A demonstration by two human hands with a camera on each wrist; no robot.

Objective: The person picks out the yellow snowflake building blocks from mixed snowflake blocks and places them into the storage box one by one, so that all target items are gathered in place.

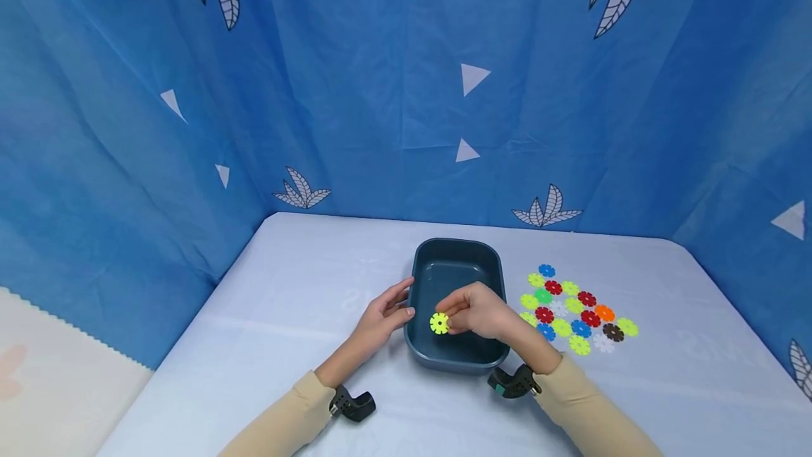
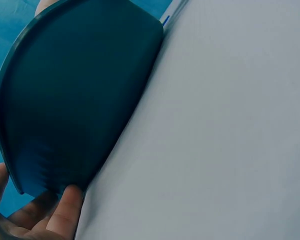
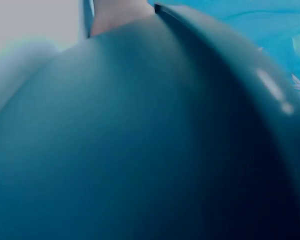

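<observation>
Yellow disc (image 1: 434, 326), one, in right fingers (image 1: 454, 297); one bin (image 1: 452, 281); four red discs (image 1: 588, 320).

right wrist | blue-green tray (image 3: 115, 140) fills most | bare skin (image 3: 121, 14) at top | blue cloth (image 3: 260, 20) upper right | white tabletop (image 3: 35, 22) upper left

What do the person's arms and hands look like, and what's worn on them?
The left hand and right hand are ungloved. Plain beige fabric sleeves stop short of both hands. A small, chunky black wrist device sits on the left, with a similar black wrist device on the right, showing a small green patch.
</observation>
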